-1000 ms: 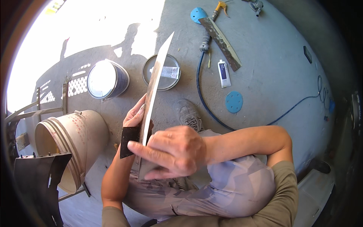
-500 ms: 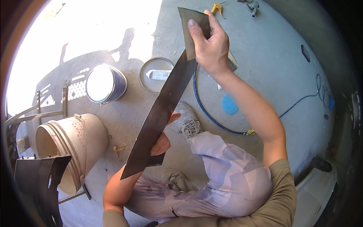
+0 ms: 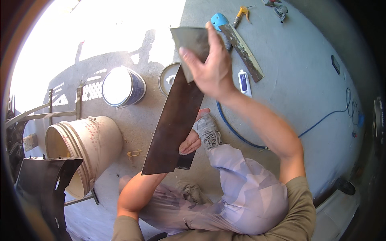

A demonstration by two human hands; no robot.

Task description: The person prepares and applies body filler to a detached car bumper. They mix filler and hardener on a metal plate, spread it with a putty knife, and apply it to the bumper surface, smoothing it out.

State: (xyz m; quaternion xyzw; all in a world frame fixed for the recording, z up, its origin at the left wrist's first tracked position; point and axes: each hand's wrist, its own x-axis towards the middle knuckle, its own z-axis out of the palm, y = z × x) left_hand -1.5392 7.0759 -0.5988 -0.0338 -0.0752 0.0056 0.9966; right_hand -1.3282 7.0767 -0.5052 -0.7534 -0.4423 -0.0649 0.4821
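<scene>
A long dark panel point(image 3: 173, 124) slants in front of me, its broad face toward me and its lower end over my left forearm. My left hand point(image 3: 190, 143) holds it from behind, fingers wrapped over its right edge near the lower end. My right hand point(image 3: 215, 66) grips a grey sheet point(image 3: 191, 42), which looks like sandpaper, at the panel's upper end. The thumb lies on the sheet's front; the other fingers run along its right edge, partly hidden. The sheet covers the panel's top.
On the floor stand a paint can point(image 3: 124, 87), a round lid point(image 3: 164, 80) and a tipped white bucket point(image 3: 100, 138). Rightward lie a white tube point(image 3: 244, 83), a worn strip point(image 3: 243, 52), a blue perforated disc point(image 3: 219, 21), a yellow air gun point(image 3: 243, 13) and a blue hose point(image 3: 237, 130).
The panel has turned to show more of its broad face, and its lower end has risen. My right hand and the grey sheet have shifted left and down.
</scene>
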